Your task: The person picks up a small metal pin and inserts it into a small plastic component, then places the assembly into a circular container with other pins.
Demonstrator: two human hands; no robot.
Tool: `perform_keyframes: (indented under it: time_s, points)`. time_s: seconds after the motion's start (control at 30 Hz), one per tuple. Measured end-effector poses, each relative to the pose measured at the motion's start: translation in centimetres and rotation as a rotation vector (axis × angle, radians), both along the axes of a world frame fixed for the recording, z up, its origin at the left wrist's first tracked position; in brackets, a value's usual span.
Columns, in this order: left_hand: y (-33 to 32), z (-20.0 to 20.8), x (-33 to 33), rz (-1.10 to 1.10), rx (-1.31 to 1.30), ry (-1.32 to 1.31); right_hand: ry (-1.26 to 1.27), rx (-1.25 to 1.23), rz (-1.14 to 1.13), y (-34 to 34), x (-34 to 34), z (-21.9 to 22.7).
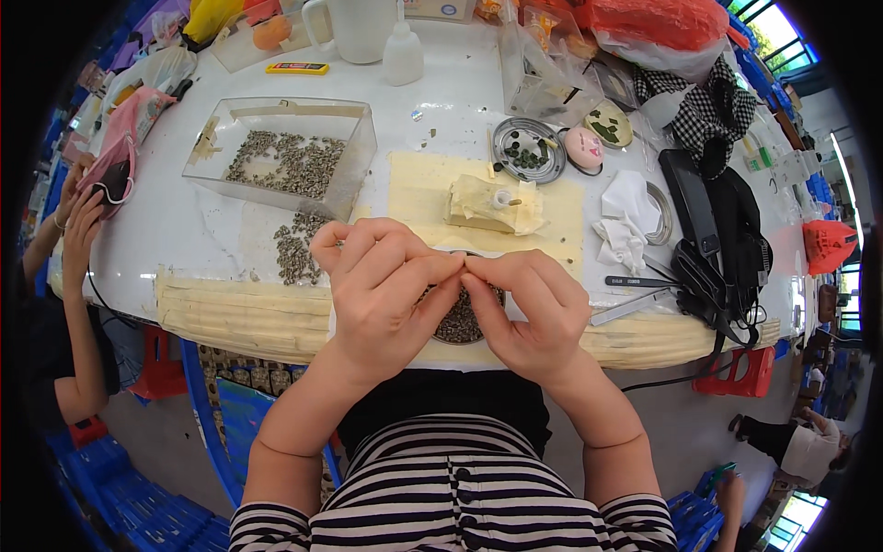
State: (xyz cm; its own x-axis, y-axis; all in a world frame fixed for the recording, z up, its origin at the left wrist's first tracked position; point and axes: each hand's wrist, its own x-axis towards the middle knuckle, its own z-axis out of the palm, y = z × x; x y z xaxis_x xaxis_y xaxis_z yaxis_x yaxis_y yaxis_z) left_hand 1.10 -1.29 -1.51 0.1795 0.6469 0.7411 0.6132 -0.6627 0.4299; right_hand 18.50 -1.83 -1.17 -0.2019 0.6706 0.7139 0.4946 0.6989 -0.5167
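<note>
My left hand (382,294) and my right hand (533,308) meet fingertip to fingertip above a round dish (460,343) at the table's near edge. Both are pinched closed, thumb against forefinger. Whatever sits between the fingertips is too small or too hidden to name. Small grey-brown metal-looking parts (463,320) fill the dish, which my fingers partly cover. Just beyond my hands, a block wrapped in yellowish tape (480,213) carries a small white ring (501,198). To the left, a clear plastic box (267,189) holds many similar small parts, with more heaped (296,253) beside it.
Tweezers (635,281) and a metal ruler-like strip (630,306) lie right, near a black bag (727,248). Farther back are a round dish with dark green pieces (526,152), a squeeze bottle (403,55) and a white jug (354,32). Another person's hands (83,212) are at left.
</note>
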Motion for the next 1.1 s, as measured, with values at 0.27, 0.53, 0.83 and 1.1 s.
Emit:
perform_keyframes:
  time_s: [0.27, 0.53, 0.83, 1.1]
  points:
    - [0.1, -0.1, -0.3, 0.001, -0.025, -0.026, 0.0, 0.02, -0.007, -0.1, -0.3, 0.2]
    - [-0.2, 0.7, -0.2, 0.025, -0.038, 0.043, 0.073, 0.008, -0.009, 0.0, -0.4, -0.1]
    - [-0.9, 0.5, 0.2, 0.025, -0.068, 0.054, 0.279, -0.299, 0.119, 0.0, 0.4, -0.5]
    - [-0.9, 0.6, 0.1, -0.01, -0.037, 0.072, 0.478, -0.665, 0.286, -0.1, 0.9, 0.0]
